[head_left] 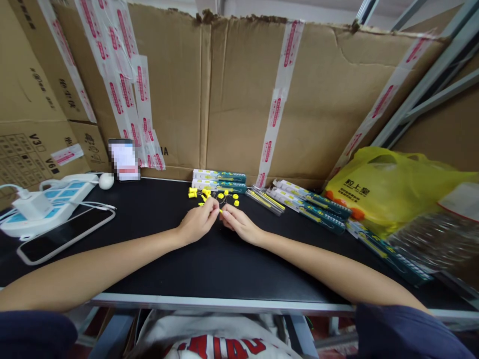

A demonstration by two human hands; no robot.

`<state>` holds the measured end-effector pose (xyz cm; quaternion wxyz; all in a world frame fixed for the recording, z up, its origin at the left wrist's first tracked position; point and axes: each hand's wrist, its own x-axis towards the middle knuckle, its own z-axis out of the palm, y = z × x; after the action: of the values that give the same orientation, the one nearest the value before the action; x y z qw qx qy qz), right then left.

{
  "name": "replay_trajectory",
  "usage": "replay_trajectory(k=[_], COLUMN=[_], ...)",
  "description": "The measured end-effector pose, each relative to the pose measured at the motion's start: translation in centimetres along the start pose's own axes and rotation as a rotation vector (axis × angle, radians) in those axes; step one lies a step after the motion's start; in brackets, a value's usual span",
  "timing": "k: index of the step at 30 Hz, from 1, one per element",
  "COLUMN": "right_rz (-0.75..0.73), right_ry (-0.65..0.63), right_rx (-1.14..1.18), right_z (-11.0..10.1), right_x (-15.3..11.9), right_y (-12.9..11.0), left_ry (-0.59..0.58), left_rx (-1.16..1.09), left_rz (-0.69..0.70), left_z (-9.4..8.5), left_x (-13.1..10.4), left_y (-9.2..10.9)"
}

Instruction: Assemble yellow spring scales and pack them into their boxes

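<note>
My left hand point(199, 219) and my right hand point(240, 224) meet near the middle of the black table. Both have their fingers pinched together, and a small yellow piece point(220, 211) shows between the fingertips. Just beyond the hands lie several small yellow parts point(192, 192) and thin wire hooks, partly hidden by my left hand. Two stacked printed boxes point(219, 186) lie behind these parts. To their right are clear tubes point(265, 199) with yellow and dark contents.
More printed boxes point(310, 207) lie on the right, beside a yellow plastic bag point(396, 189) and a clear plastic bottle point(437, 239). On the left are a power strip point(71, 194), a phone point(67, 234) and a second phone point(125, 159) standing against cardboard point(239, 99).
</note>
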<state>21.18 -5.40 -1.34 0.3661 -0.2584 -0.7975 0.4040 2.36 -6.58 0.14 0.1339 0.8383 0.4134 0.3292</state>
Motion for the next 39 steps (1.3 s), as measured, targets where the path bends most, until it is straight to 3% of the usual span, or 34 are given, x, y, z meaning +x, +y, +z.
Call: replay_trajectory(k=[13,39], right_rz=[0.025,-0.005], right_ry=[0.031,0.005], right_rx=[0.079,-0.067], right_z=[0.17,0.18], right_x=[0.21,0.13], right_y=[-0.31,-0.15], left_ry=[0.025,0.028], left_rx=[-0.008,-0.045], left_rz=[0.016,0.008], left_z=[0.07,0.23], left_x=[0.11,-0.08], left_y=[-0.09,0.05])
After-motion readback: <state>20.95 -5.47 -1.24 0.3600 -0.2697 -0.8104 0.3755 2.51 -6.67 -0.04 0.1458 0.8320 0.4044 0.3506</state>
